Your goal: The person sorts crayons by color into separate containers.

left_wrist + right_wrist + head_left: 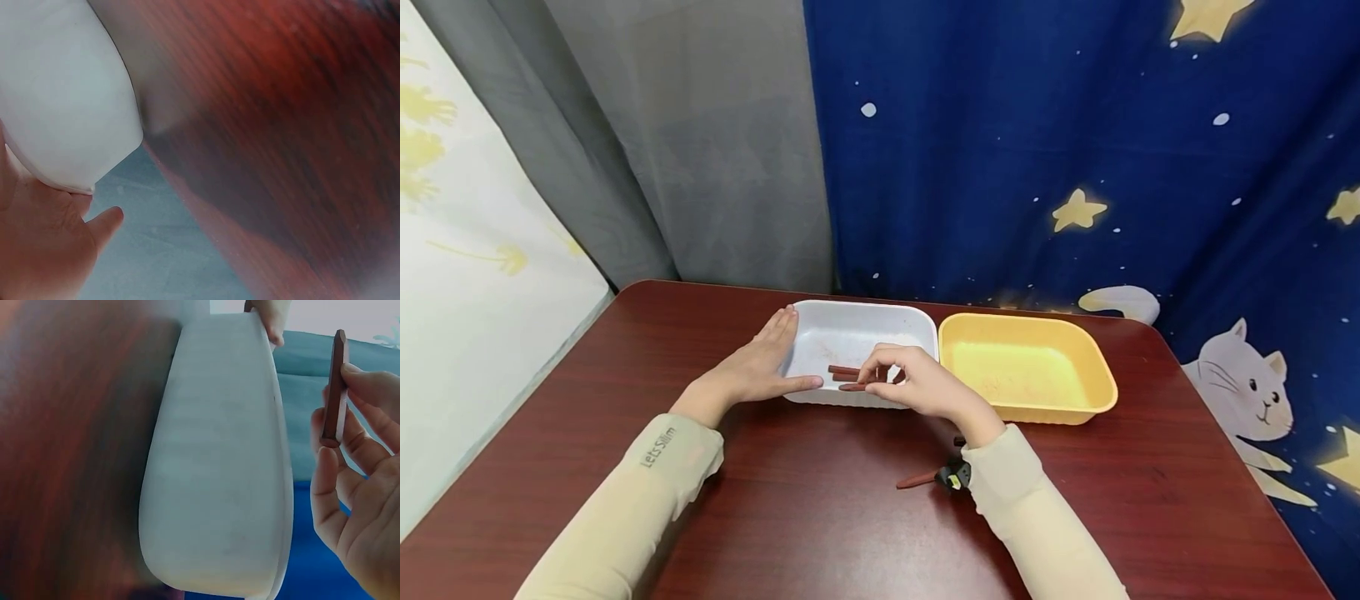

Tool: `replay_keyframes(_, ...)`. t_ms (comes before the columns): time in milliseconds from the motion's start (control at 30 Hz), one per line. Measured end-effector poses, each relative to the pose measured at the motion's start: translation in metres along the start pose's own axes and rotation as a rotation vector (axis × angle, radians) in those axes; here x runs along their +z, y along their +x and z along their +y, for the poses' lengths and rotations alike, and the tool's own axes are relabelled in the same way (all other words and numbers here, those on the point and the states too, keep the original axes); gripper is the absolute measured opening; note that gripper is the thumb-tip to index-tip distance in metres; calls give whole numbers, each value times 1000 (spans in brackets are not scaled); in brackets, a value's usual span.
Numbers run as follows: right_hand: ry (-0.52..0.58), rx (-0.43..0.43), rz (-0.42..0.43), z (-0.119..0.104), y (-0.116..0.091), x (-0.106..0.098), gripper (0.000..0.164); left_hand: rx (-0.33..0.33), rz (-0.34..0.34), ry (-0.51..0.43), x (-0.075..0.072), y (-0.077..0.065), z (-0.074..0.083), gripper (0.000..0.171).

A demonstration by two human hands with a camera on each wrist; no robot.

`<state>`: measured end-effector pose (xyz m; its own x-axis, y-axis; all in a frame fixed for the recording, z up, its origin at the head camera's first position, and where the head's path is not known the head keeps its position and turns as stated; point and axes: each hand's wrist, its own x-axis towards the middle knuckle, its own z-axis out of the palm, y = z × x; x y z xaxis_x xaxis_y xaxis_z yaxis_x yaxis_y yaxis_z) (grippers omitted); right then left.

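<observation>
My right hand [917, 379] is over the front rim of a white plastic bin [865, 312]. Between thumb and fingers it pinches a reddish-brown faceted stick [336, 387] with a tapered end. Beside it, two more brown sticks [842, 369] show in the head view, partly hidden by the fingers. At the bin's left end rests my left hand [752, 367], fingers extended along the side and thumb reaching the front rim. The left wrist view shows this hand [44, 244] against the white bin wall [69, 94].
A yellow plastic bin [1026, 412] stands directly right of the white one. Another brown stick [916, 481] lies on the dark red table [820, 500] near the right wrist, by the black wrist camera [953, 476]. Grey and blue curtains [962, 150] hang behind the table.
</observation>
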<state>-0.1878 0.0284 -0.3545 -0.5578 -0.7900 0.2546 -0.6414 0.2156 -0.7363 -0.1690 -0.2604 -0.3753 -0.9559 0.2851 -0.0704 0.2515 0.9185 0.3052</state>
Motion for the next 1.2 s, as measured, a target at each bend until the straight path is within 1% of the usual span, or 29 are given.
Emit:
replay_keyframes(100,-1,25,11,5,6,-3,7,4,-1,7,0,0,0,123)
replay_keyframes(267,13,49,59,15,14,-10,7,13,9,15,0,0,0,122)
replay_keyframes(500,30,38,119,30,23,-13,7,0,4,-5,0,-1,0,122)
replay_keyframes(600,28,48,141,35,29,-12,8,-1,7,-6,0,-1,1,122)
replay_keyframes(733,30,90,163,40,37,-9,10,0,4,-12,1,-1,1,123)
replay_keyframes(833,34,118,165,44,42,-6,11,-1,4,-13,1,-1,1,123)
replay_keyframes(1067,58,148,172,52,53,2,11,0,10,-9,1,-2,2,123)
replay_keyframes(1200,39,172,167,55,57,7,11,-4,7,-5,1,-2,2,123)
